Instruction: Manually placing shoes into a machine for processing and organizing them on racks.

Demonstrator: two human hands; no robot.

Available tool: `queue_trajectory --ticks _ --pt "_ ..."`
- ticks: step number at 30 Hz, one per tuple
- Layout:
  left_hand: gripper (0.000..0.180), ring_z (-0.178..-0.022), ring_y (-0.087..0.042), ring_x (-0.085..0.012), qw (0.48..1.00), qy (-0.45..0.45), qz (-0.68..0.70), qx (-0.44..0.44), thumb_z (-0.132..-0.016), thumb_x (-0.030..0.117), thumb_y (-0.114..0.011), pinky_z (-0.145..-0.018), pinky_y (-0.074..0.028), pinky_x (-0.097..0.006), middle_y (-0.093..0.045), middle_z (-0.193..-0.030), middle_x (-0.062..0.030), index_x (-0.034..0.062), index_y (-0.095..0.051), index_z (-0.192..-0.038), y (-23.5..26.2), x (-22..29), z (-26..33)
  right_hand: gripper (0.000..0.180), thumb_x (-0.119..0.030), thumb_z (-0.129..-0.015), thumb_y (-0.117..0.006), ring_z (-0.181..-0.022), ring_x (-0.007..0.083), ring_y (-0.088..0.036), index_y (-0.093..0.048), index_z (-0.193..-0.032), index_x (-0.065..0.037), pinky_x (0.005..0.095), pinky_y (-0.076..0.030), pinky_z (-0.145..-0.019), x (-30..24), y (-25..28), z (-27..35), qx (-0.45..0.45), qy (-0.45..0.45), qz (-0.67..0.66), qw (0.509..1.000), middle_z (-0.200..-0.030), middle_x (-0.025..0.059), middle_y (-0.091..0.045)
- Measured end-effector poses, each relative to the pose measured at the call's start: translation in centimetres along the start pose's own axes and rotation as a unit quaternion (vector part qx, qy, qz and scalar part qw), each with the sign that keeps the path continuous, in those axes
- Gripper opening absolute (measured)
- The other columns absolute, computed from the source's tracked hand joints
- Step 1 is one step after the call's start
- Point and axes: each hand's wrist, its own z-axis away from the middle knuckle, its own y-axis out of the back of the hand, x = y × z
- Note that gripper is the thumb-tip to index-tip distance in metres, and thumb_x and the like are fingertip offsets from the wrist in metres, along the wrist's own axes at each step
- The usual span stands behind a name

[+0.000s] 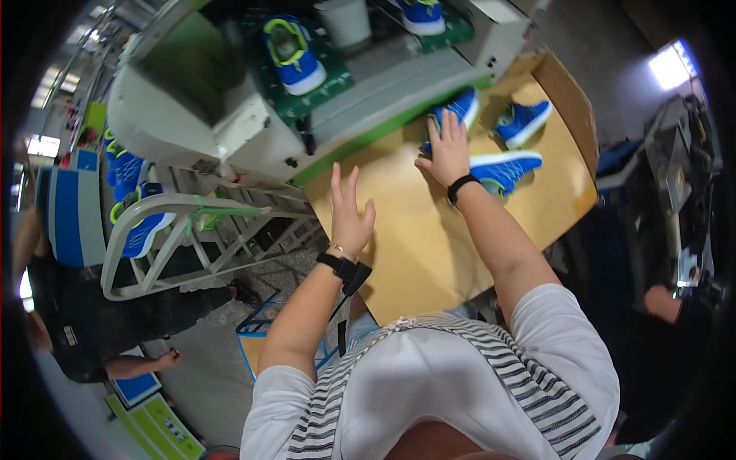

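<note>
A blue shoe [467, 104] with a white sole lies by the table's [418, 245] far edge, partly covered. A second shoe [529, 119] lies near the far right corner; a third shoe [512, 163] points toward the right edge.

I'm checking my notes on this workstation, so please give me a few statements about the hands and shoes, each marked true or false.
1. The right hand is at a blue shoe on the tan board. True.
2. The left hand is gripping a shoe. False: the left hand is empty, fingers spread.
3. A white cup stands between two other blue shoes on the machine. True.
4. Only one shoe lies on the tan board. False: three show there.
5. Both wrists wear black bands. True.
</note>
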Motion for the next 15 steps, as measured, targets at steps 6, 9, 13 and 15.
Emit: queue_trajectory --ticks 6,9,13,15 --pt "0.052 -0.137 -0.03 -0.0429 0.987 0.082 0.017 -0.137 -0.086 0.011 -0.061 -0.112 -0.031 -0.043 -0.019 -0.154 -0.0235 0.0013 -0.045 -0.135 -1.4 -1.8 5.2 0.082 -0.028 -0.067 -0.082 -0.142 0.0404 -0.023 -0.044 -0.137 -0.01 0.0559 -0.02 -0.114 3.1 -1.5 1.0 0.001 -0.05 0.051 0.997 -0.148 0.0297 -0.029" --pt "0.055 -0.14 -0.028 -0.0397 0.988 0.105 0.03 -0.113 -0.091 0.02 -0.06 -0.113 -0.03 -0.043 -0.023 -0.152 -0.0236 0.0014 -0.041 -0.138 -0.4 -2.6 6.4 0.076 -0.02 -0.07 -0.078 -0.136 0.0429 -0.032 -0.044 -0.136 -0.007 0.0497 -0.028 -0.111 1.0 2.8 3.4 0.036 -0.061 -0.124 0.99 -0.145 0.0306 -0.033" --pt "0.067 -0.141 -0.025 -0.0348 0.952 0.17 0.252 0.024 -0.095 0.029 -0.058 -0.114 -0.025 -0.042 -0.024 -0.152 -0.0225 0.0018 -0.025 -0.148 -3.3 -1.8 4.9 0.07 -0.02 -0.076 -0.074 -0.124 0.0419 -0.046 -0.042 -0.136 -0.003 0.0414 -0.04 -0.104 -5.3 5.7 10.8 -0.018 -0.012 -0.526 0.85 -0.138 0.0264 -0.044" --pt "0.073 -0.137 -0.029 -0.0345 0.928 0.235 0.277 0.08 -0.089 0.024 -0.064 -0.113 -0.026 -0.041 -0.027 -0.148 -0.0229 0.0017 -0.023 -0.147 -5.3 -1.2 5.8 0.065 -0.022 -0.081 -0.07 -0.121 0.0399 -0.05 -0.043 -0.136 -0.002 0.0414 -0.044 -0.1 -7.1 5.7 15.2 -0.183 0.069 -0.519 0.832 -0.134 0.0242 -0.049"
